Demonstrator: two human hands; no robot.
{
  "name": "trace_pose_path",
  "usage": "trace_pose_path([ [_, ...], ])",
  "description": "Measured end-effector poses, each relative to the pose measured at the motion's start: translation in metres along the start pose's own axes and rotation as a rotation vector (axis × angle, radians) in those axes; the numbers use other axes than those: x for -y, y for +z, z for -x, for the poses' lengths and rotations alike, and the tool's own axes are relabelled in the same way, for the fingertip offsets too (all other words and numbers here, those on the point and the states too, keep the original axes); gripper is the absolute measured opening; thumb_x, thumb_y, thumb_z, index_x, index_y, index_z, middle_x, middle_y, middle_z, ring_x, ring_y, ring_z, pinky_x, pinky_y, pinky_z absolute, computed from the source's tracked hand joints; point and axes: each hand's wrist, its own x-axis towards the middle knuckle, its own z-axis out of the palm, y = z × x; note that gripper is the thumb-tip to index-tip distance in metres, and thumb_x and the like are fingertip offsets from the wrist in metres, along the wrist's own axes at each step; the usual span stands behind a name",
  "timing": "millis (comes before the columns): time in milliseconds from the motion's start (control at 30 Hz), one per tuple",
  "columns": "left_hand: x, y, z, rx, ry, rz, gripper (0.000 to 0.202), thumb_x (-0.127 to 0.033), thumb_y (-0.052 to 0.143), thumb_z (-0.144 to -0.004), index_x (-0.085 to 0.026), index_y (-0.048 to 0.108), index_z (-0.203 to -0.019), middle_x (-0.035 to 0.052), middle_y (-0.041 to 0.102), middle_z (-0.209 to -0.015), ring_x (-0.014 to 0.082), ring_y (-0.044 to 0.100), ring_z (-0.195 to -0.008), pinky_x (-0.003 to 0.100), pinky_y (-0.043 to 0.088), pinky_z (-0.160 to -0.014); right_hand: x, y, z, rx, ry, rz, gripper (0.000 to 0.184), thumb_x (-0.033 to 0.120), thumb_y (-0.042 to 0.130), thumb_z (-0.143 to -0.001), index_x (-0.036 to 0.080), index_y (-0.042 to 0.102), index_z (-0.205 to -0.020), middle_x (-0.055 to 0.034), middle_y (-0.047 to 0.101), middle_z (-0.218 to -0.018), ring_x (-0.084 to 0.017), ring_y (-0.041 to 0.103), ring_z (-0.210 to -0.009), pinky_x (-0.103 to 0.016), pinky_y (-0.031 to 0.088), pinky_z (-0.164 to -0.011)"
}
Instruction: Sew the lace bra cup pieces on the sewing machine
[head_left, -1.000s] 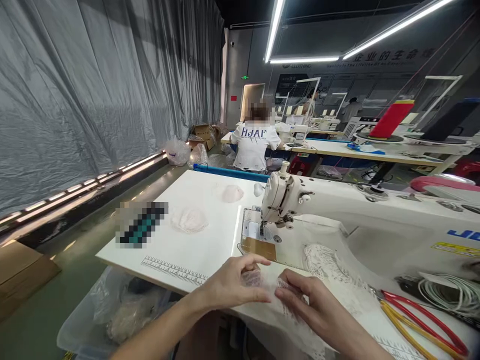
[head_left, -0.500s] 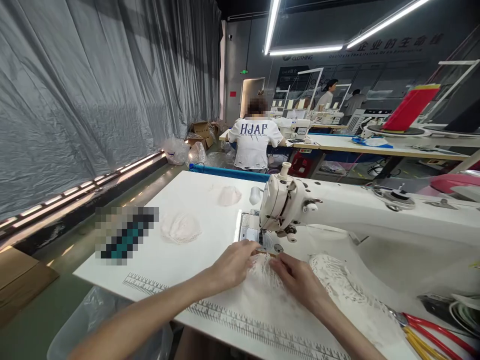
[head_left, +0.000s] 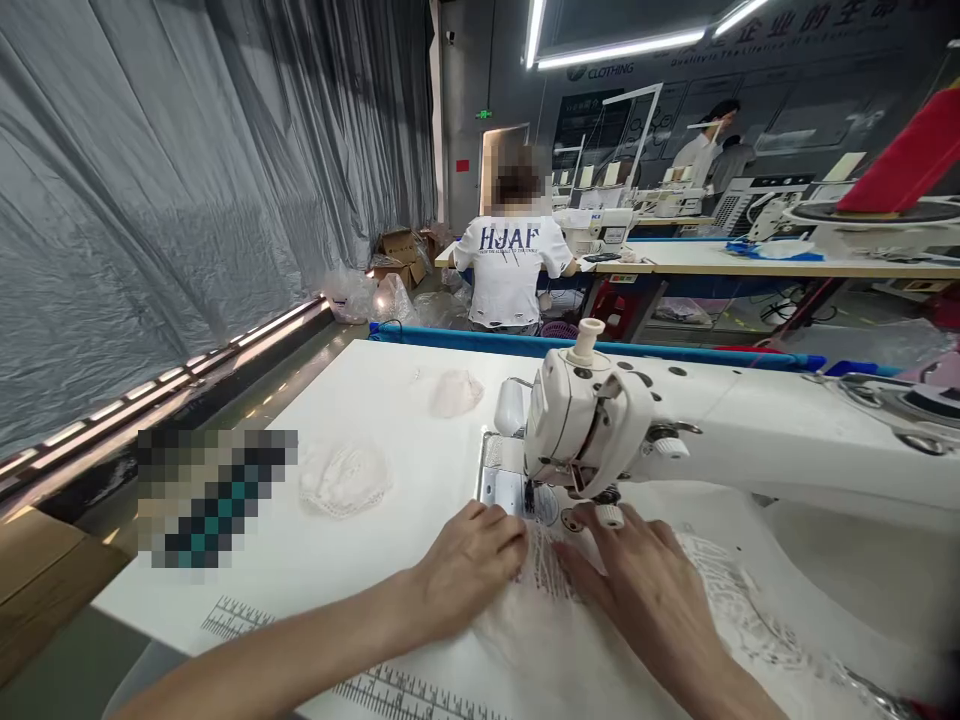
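Note:
White lace fabric lies gathered below the needle of a white sewing machine. On the fabric's left side, close to the metal needle plate, my left hand is closed with its fingers curled onto the cloth. My right hand rests on the right side, thumb apart from the stretched fingers. Its fingertips reach beneath the machine head and are partly hidden. More lace spreads to the right of that hand. The fabric edge at the needle is hard to make out.
Two pale lace pieces, one nearer and one farther, lie left of the machine. A printed ruler scale runs along the table's front. A person in a white shirt sits ahead at another table. Cardboard stands at left.
My right hand has gone from a pinch at the fabric edge to spread fingers, farther forward under the machine head. My left hand stays at the cloth. The view has moved closer.

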Motion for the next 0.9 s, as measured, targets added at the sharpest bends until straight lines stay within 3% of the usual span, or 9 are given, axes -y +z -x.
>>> trace_pose_path([
  [67, -0.001, -0.003, 0.0, 0.015, 0.007, -0.006, 0.016, -0.008, 0.045, -0.09, -0.012, 0.054, -0.102, 0.0056, 0.06, -0.101, 0.0157, 0.054, -0.091, 0.03, 0.041, -0.075, 0.002, -0.002, 0.006, -0.141, -0.2, -0.002, 0.019, 0.027, 0.044, -0.091, 0.017, 0.059, -0.098, -0.0111, 0.065, -0.091, -0.027, 0.058, -0.084, -0.036, 0.037, -0.071],
  [167, -0.004, -0.008, 0.001, 0.043, 0.023, -0.043, 0.015, -0.012, 0.047, -0.09, -0.014, 0.053, -0.103, 0.0077, 0.059, -0.102, 0.0169, 0.054, -0.091, 0.031, 0.04, -0.077, 0.007, 0.001, 0.019, -0.122, -0.346, -0.117, 0.025, 0.031, 0.037, -0.096, 0.02, 0.059, -0.096, -0.0072, 0.064, -0.099, -0.022, 0.057, -0.085, -0.034, 0.035, -0.073],
  [367, -0.002, -0.004, -0.003, 0.066, -0.044, -0.084, 0.008, -0.012, 0.048, -0.089, -0.015, 0.054, -0.094, 0.0063, 0.058, -0.096, 0.0175, 0.053, -0.088, 0.034, 0.038, -0.079, -0.001, 0.01, 0.024, -0.15, -0.338, -0.046, 0.039, 0.039, 0.027, -0.099, 0.02, 0.06, -0.1, -0.0058, 0.066, -0.101, -0.019, 0.058, -0.084, -0.034, 0.033, -0.075],
  [567, 0.029, 0.016, -0.031, 0.051, -0.109, -0.012, 0.013, -0.009, 0.05, -0.086, -0.015, 0.05, -0.074, 0.0014, 0.058, -0.084, 0.0151, 0.052, -0.082, 0.033, 0.037, -0.077, -0.014, 0.02, -0.003, -0.156, -0.345, 0.119, 0.033, 0.027, 0.03, -0.098, 0.014, 0.059, -0.105, -0.0124, 0.068, -0.099, -0.021, 0.061, -0.075, -0.039, 0.034, -0.075],
  [667, 0.042, 0.02, -0.042, 0.054, -0.144, 0.016, 0.02, -0.01, 0.049, -0.086, -0.015, 0.046, -0.067, -0.0015, 0.056, -0.074, 0.0123, 0.051, -0.073, 0.031, 0.037, -0.077, -0.019, 0.024, -0.013, -0.146, -0.333, 0.097, 0.032, 0.022, 0.028, -0.097, 0.016, 0.058, -0.105, -0.0112, 0.069, -0.093, -0.021, 0.06, -0.073, -0.042, 0.033, -0.078],
  [800, 0.037, 0.008, -0.033, 0.029, -0.125, 0.045, 0.016, -0.018, 0.047, -0.091, -0.015, 0.051, -0.076, 0.0031, 0.06, -0.094, 0.0156, 0.052, -0.089, 0.036, 0.034, -0.083, -0.018, 0.018, -0.007, -0.113, -0.356, 0.051, 0.033, 0.026, 0.026, -0.099, 0.016, 0.054, -0.113, -0.0147, 0.065, -0.109, -0.025, 0.06, -0.086, -0.047, 0.031, -0.082],
  [900, 0.022, -0.004, -0.016, -0.015, -0.034, 0.14, 0.02, -0.035, 0.05, -0.091, -0.016, 0.055, -0.086, 0.0037, 0.059, -0.106, 0.0157, 0.052, -0.098, 0.037, 0.032, -0.09, -0.01, 0.009, 0.007, -0.07, -0.458, -0.02, 0.036, 0.042, 0.034, -0.097, 0.018, 0.057, -0.11, -0.0136, 0.062, -0.116, -0.027, 0.057, -0.101, -0.047, 0.03, -0.086],
])
